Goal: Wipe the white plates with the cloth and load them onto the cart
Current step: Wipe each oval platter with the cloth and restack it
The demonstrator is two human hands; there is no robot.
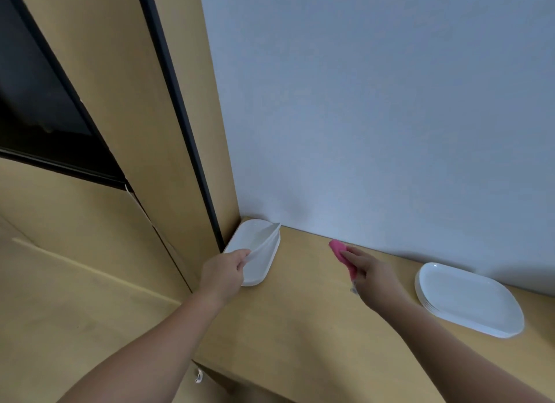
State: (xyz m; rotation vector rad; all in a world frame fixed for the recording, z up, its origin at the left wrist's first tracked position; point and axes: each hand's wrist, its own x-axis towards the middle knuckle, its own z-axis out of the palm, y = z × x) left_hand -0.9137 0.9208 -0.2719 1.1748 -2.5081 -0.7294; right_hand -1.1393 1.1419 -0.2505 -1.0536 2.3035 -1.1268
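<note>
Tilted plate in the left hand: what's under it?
Under the tilted plate, which the left hand grips by its near end, a stack of white plates lies flat on the wooden counter. The plate and hand hide how many.

Nothing legible from my head camera

I can make out no text, label, brand, number or sign anywhere in this view: the white plates (468, 300), the pink cloth (339, 249), the wooden surface (315, 312) and the pale wall (375, 117) all show plain faces.
</note>
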